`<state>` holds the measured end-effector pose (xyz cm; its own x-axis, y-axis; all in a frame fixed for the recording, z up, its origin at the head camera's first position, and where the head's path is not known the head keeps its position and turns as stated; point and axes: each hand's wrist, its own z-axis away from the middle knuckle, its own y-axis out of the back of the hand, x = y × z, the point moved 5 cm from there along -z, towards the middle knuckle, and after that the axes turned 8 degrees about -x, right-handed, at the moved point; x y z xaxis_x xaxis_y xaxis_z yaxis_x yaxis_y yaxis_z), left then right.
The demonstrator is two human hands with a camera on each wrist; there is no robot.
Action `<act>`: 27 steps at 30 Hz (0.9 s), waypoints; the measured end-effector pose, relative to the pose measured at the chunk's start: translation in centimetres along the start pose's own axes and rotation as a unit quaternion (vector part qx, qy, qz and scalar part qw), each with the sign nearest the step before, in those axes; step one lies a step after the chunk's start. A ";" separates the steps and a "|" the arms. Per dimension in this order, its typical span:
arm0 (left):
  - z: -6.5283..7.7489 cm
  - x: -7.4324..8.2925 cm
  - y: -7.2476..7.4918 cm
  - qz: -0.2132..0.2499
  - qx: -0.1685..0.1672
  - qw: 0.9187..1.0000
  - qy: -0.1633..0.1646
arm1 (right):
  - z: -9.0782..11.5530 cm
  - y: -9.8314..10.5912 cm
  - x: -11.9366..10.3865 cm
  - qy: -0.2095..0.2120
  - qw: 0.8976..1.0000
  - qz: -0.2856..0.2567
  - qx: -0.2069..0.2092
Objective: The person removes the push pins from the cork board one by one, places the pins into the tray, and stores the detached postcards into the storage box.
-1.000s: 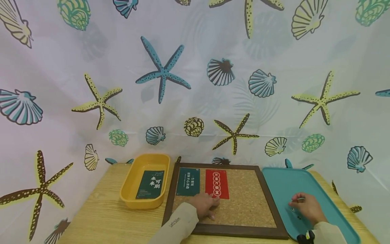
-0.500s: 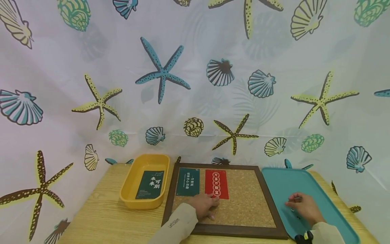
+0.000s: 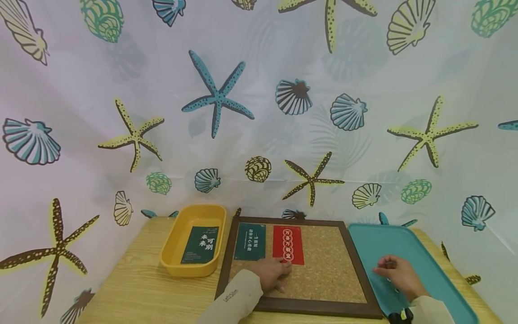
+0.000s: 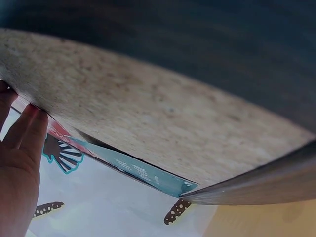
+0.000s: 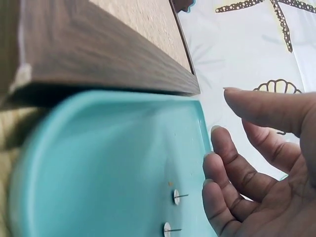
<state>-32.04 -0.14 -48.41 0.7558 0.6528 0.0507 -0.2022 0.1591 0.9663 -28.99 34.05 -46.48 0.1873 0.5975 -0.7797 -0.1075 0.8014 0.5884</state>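
My left hand (image 3: 270, 272) lies on the cork board (image 3: 323, 270), its fingertips on the lower edge of a red card (image 3: 288, 245) with white characters. In the left wrist view, those fingers (image 4: 34, 131) are fairly straight. Left of the red card, a dark green card (image 3: 250, 241) lies on the cork. Over the teal tray (image 3: 378, 240) hovers my right hand (image 3: 398, 275), thumb near the index finger. The right wrist view hides the index fingertip behind the thumb, so anything between them cannot be seen. Two thumbtacks (image 5: 176, 197) rest on the tray, points sideways.
A yellow bin (image 3: 171, 261) holding another green card (image 3: 200, 245) stands left of the board. The board's dark wooden frame (image 3: 319, 307) borders the tray on the right. Behind the wooden table (image 3: 133, 288) hangs a white curtain with sea-life prints.
My right hand has drifted left over the tray, towards the board. The left hand stays on the red card, and both cards on the board keep their places.
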 end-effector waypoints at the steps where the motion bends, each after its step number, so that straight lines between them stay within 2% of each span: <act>1: 0.0 0.0 0.0 0.000 0.001 1.000 0.000 | 0.0 -0.1 -0.1 0.000 1.000 -0.002 -0.002; 8: -0.2 0.1 0.4 -0.015 0.002 1.000 -0.008 | -0.1 -1.1 -1.5 0.013 1.000 0.008 0.001; 14: -0.5 0.6 1.0 -0.029 0.014 0.999 -0.019 | 0.0 -3.2 -3.0 0.033 0.999 -0.001 -0.001; 18: -0.3 0.7 1.6 0.034 0.014 0.999 -0.002 | 0.2 -4.9 -3.9 0.056 0.998 -0.007 -0.011; 21: -0.3 0.4 1.6 0.097 0.024 0.995 0.008 | 0.3 -6.1 -4.6 0.071 0.997 0.005 -0.019; 25: -0.5 -0.5 1.4 0.186 0.048 0.981 0.026 | 0.6 -7.8 -5.3 0.080 0.996 0.017 -0.032; 27: -0.6 -0.9 1.4 0.240 0.057 0.968 0.047 | 0.9 -8.5 -5.5 0.085 0.995 0.015 -0.048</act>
<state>-33.40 -0.11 -47.22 0.5309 0.6961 0.4833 -0.4426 -0.2586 0.8586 -28.26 23.94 -46.94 0.0146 0.6107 -0.7917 -0.2040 0.7769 0.5956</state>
